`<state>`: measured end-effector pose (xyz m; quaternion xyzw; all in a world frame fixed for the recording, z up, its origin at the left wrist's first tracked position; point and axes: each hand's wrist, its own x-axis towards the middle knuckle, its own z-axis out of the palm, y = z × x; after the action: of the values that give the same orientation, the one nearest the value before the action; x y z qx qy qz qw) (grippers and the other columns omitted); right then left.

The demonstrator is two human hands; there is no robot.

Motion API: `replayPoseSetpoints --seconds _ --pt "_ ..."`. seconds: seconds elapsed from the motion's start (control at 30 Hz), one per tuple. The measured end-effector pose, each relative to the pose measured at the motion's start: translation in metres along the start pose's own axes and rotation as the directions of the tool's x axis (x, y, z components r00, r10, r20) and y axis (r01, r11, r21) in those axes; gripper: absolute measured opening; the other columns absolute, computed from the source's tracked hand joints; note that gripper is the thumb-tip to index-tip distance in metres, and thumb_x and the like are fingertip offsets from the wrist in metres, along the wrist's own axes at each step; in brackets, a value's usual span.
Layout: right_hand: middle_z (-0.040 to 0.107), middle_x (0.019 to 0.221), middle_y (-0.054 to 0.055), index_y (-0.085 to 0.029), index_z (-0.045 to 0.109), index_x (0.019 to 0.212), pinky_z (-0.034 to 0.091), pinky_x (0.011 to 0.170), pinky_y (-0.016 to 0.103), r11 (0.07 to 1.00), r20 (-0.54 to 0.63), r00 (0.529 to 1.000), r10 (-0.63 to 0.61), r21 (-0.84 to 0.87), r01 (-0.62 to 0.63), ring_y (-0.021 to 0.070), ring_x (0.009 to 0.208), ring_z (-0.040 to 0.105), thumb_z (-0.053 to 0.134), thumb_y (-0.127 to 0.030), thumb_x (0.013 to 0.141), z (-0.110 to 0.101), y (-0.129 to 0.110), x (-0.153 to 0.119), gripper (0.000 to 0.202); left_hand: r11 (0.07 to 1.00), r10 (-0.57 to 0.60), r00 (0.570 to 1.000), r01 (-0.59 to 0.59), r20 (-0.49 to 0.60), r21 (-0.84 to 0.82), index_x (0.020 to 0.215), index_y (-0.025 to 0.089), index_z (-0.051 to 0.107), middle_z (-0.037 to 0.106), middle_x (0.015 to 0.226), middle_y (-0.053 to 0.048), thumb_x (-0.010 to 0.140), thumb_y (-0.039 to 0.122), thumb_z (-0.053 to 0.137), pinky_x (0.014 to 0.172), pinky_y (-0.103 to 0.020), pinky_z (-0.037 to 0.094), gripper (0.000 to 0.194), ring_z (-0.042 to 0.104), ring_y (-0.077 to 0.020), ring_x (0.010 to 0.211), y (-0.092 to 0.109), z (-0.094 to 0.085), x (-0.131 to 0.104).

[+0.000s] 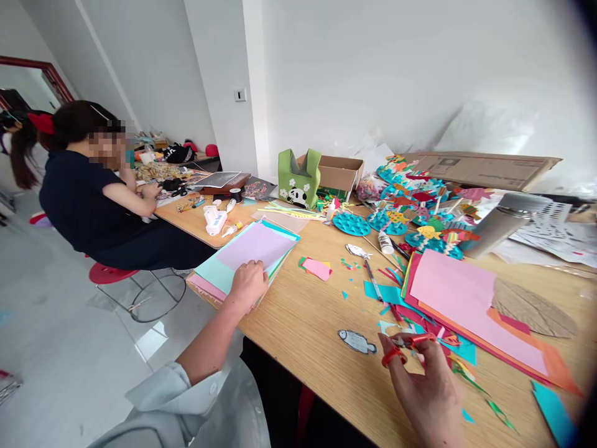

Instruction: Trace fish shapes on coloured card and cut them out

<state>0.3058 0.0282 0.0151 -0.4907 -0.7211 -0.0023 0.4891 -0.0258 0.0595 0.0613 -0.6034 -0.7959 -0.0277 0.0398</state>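
- the right hand (431, 379) has its thumb and fingers closed around the red-handled scissors (394, 357), held low over the near part of the wooden table (298, 330); the blades are mostly hidden.
- just left of the scissors lies the grey paper fish (357, 341), flat on the wood, outlined in dark, apart from both hands.
- the left hand (249, 283) rests with curled fingers on the near part of the coloured paper stack (247, 246), lilac on top; whether it pinches a sheet, i cannot tell.
- right of the scissors, pink sheets (452, 280) lie over red and orange ones.
- between the two piles sit a small batch of pink cut paper (318, 269) and a pen (373, 280).
- farther back stand a white bottle (385, 242), a tilted steel flask (499, 227) and a green panda bag (298, 177).
- beyond the table's left end, a person in dark clothes (84, 193) sits on a red stool (112, 274).
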Motion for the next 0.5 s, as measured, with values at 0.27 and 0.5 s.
replayPoseSetpoints --seconds 0.27,0.5 --pt "0.067 0.09 0.006 -0.022 0.055 0.096 0.047 0.068 0.031 0.883 0.416 0.796 -0.441 0.041 0.468 0.0199 0.075 0.064 0.043 -0.02 0.092 0.003 -0.022 -0.004 0.013 0.998 -0.036 0.998 0.038 0.05 -0.052 0.108 0.014 0.061 0.064 0.106 -0.007 0.093 0.036 0.056 0.084 -0.041 0.052 0.027 0.063 -0.0188 0.094 -0.017 -0.001 0.005" --pt "0.067 0.084 0.006 -0.02 0.054 0.096 0.047 0.067 0.034 0.839 0.501 0.729 -0.467 -0.009 0.544 0.0226 0.072 0.064 0.042 -0.007 0.084 0.002 -0.039 -0.004 0.021 0.985 -0.123 0.991 0.129 0.058 -0.116 0.109 0.015 0.06 0.063 0.107 -0.007 0.093 0.036 0.056 0.083 -0.04 0.053 0.027 0.063 -0.0186 0.093 -0.04 0.004 0.017"
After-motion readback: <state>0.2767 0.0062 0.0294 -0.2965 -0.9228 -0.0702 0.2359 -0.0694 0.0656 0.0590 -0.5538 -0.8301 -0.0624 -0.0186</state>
